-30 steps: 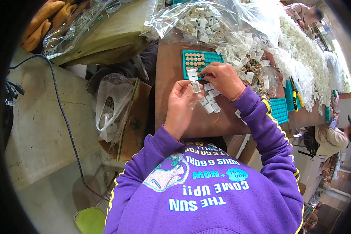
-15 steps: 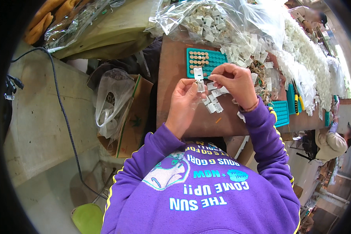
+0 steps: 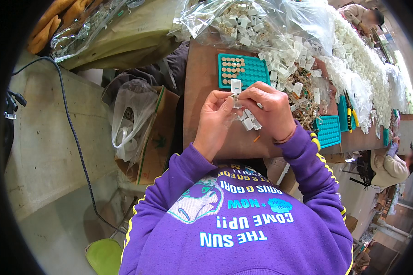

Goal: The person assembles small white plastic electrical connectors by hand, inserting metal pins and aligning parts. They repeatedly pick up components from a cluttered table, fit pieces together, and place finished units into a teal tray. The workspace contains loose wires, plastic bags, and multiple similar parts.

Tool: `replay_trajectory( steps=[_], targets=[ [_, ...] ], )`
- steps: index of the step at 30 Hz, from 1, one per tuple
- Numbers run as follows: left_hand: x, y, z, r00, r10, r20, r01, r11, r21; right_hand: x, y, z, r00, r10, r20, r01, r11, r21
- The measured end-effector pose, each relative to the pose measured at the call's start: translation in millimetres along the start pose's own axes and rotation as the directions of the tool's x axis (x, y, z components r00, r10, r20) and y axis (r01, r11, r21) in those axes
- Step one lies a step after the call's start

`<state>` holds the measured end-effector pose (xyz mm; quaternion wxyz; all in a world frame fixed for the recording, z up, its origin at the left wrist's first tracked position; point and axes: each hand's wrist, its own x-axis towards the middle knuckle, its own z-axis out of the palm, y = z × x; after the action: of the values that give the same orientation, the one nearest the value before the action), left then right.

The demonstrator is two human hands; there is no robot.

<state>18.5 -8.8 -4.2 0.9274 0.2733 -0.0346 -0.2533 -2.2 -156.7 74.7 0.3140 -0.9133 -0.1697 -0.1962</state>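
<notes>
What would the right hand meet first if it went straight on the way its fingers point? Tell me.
Most likely the small white case held in the left hand; the right hand looks close enough to be touching it.

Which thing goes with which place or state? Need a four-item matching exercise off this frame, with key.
Things:
1. Tray just beyond the hands
2. Small white case
3. Clear carrier bag
4. Braided cable

Places or states:
A. Beside the cardboard box
B. Held in the left hand
C. Curving down the picture's left side
D. Teal, partly filled with tan discs

Pairs: 1-D, 2-B, 3-A, 4-C
</notes>
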Motion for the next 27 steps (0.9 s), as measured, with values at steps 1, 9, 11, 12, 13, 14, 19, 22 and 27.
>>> replay_trajectory(
  steps=[1,9,11,12,13,14,19,22,27],
  targets=[
    [0,0,0,1.0,0.006,-0.001,-0.006,1.0,0.019,1,1,-4,0.998,0.007,0.056,-0.009,1.0,0.019],
    [0,0,2,1.0,0.022,0.021,-0.022,1.0,0.018,-7,-10,-5,0.999,0.045,-0.023,-0.044,0.999,0.018],
    [0,0,3,1.0,0.019,0.024,-0.019,1.0,0.015,-9,-12,-6,0.998,0.047,-0.042,-0.048,0.999,-0.015],
    [0,0,4,1.0,0.017,0.022,-0.018,0.999,0.028,-9,-13,-7,0.996,0.057,-0.061,-0.058,0.998,-0.018],
    [0,1,4,1.0,0.018,0.018,-0.018,0.999,0.04,-8,-14,-8,0.994,0.075,-0.076,-0.077,0.997,-0.017],
    [-1,1,4,1.0,0.02,0.013,-0.021,0.999,0.048,-8,-15,-9,0.992,0.092,-0.09,-0.094,0.996,-0.014],
    [-1,2,6,1.0,0.014,0.018,-0.015,0.998,0.055,-4,-12,-4,0.993,-0.023,-0.12,0.021,1.0,-0.02],
    [-1,1,5,0.999,0.024,0.026,-0.026,0.998,0.052,-6,-10,-1,0.996,0.014,-0.085,-0.016,1.0,-0.02],
    [1,1,1,1.0,-0.016,0.01,0.016,1.0,0.011,-16,-8,5,0.99,-0.125,-0.061,0.104,0.956,-0.273]
  ],
)
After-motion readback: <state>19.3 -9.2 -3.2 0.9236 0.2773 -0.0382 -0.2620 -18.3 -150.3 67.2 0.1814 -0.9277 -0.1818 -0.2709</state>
